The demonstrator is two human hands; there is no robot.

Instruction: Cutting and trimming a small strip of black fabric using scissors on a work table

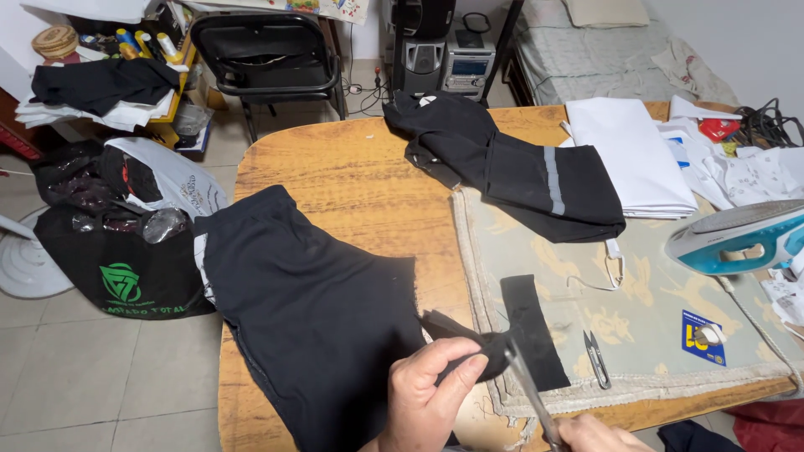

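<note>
My left hand (423, 398) pinches a small strip of black fabric (469, 339) at the near edge of the wooden table (352, 176). My right hand (599, 435) shows only partly at the bottom edge and grips metal scissors (526, 385), whose blades point up at the pinched strip. A large black garment (301, 310) lies spread to the left, draped over the table's near left corner. A black rectangular fabric piece (536, 326) rests on the grey patterned ironing mat (670, 293), just right of the strip.
Small thread snips (596, 358) and a blue card (702, 336) lie on the mat. A teal iron (737, 238) stands at the right. Another black garment with a grey stripe (511, 163), folded white cloth (628, 151), a chair (268, 59) and bags on the floor (117, 234) surround the table.
</note>
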